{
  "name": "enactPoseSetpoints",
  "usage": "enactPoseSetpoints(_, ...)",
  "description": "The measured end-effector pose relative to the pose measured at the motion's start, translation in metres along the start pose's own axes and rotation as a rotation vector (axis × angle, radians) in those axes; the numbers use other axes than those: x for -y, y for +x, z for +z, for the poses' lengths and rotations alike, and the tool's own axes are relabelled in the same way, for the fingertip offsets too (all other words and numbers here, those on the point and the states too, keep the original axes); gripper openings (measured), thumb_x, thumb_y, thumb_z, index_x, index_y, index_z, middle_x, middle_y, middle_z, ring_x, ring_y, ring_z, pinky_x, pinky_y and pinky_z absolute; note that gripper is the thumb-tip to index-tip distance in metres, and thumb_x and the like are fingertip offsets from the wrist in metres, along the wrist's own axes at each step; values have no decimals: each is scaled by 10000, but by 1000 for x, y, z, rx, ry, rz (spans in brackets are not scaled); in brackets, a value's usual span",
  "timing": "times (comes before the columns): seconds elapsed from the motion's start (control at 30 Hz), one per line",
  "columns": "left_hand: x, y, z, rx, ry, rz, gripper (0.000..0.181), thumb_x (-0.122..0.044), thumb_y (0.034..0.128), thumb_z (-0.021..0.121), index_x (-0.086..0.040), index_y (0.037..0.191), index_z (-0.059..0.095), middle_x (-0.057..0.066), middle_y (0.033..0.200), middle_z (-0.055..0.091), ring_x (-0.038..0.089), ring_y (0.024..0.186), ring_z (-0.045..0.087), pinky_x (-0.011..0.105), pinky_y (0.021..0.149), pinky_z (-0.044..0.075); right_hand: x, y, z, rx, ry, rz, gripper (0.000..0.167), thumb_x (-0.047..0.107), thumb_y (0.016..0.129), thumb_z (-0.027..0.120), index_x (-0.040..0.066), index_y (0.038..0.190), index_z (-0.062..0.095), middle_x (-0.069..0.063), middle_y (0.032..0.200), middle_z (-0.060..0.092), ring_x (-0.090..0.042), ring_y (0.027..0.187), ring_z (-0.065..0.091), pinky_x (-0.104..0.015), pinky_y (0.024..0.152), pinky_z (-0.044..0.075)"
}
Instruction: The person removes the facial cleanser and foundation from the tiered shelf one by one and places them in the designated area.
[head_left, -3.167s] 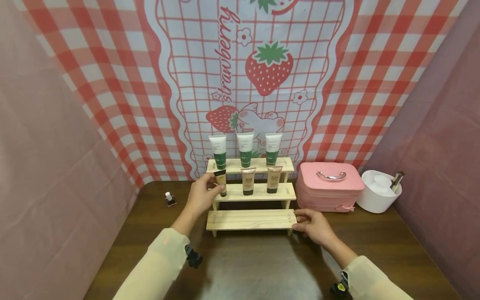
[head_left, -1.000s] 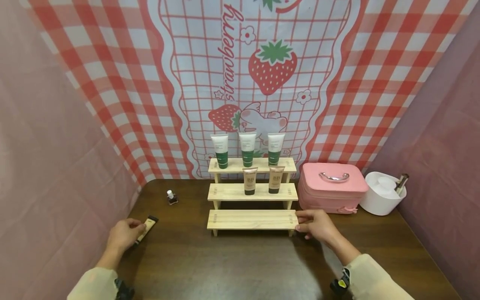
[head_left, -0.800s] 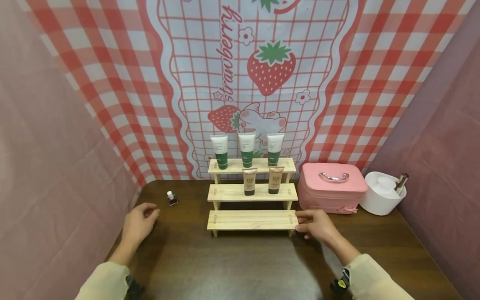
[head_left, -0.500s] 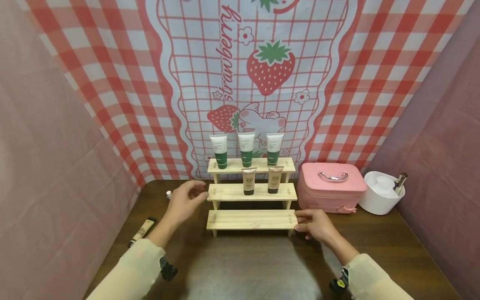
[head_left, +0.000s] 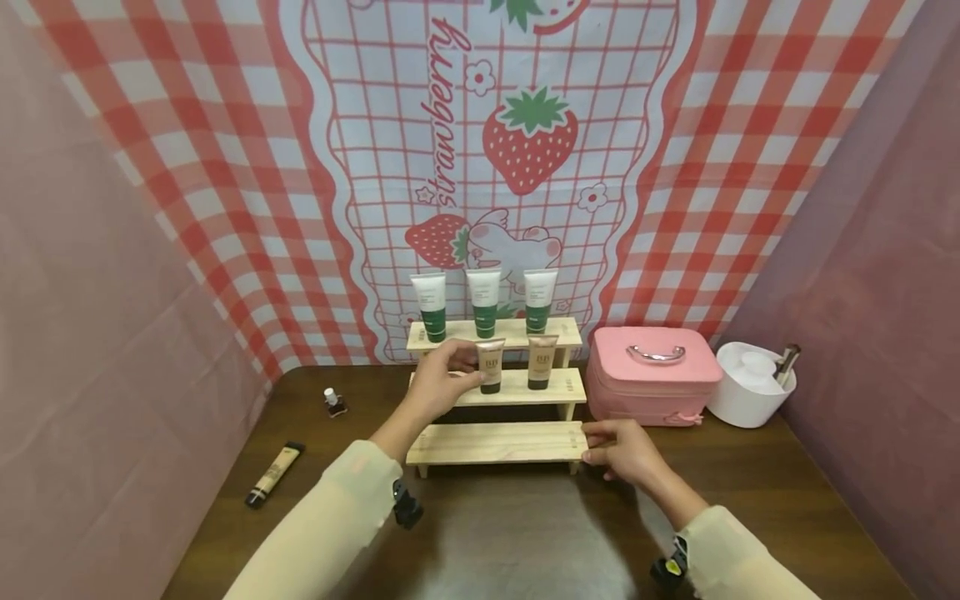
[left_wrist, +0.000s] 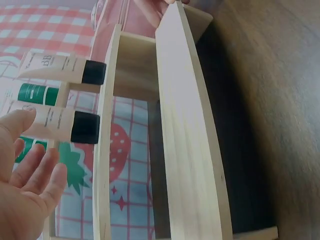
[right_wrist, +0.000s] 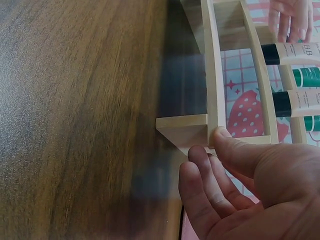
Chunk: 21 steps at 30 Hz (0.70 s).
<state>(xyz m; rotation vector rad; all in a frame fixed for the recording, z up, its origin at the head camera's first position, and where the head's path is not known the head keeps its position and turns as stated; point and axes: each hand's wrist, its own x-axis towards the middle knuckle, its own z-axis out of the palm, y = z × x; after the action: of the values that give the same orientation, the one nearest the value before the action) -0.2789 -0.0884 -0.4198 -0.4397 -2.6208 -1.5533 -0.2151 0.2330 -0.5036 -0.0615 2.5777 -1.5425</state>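
A three-step wooden display stand point(head_left: 495, 442) carries white-and-green tubes point(head_left: 485, 302) on its top step. Two beige BB cream tubes point(head_left: 542, 362) stand cap-down on the middle step. My left hand point(head_left: 435, 385) is at the left BB cream tube point(head_left: 491, 367); its thumb overlaps the tube in the left wrist view, while the other fingers spread loosely beside it, not wrapped round it. My right hand point(right_wrist: 265, 185) holds the right end of the lowest step, thumb against the edge and fingertips by the leg. A yellow tube with black ends point(head_left: 274, 475) lies on the table at left.
A small dark bottle with a white cap point(head_left: 334, 403) stands at the back left. Right of the stand are a pink case point(head_left: 654, 375) and a white round container point(head_left: 750, 387) with brushes or sticks in it. A checked strawberry cloth point(head_left: 255, 167) hangs behind.
My left hand laid the yellow tube from the middle step on the left of the table, let go, then moved right to the left BB cream tube. My right hand stayed at the stand.
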Motion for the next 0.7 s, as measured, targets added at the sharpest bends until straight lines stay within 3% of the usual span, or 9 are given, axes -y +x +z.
enactPoseSetpoints(0.37,-1,6,11,0,53,-11,306,-202,887,827,-122,1141,677,44,1057,736,210,981,700,394,827,583,0,-1,2,-3,7,-1,473,-65,825,791,-102,1276,654,-205,993,733,-206,701,689,-387,482,562)
enactPoseSetpoints(0.7,0,7,11,-38,20,-17,293,-196,891,824,-113,1144,704,49,1030,750,219,963,697,369,791,578,-1,-1,1,-7,5,1,474,-60,828,792,-98,1280,654,-203,995,730,-200,706,689,-391,486,564)
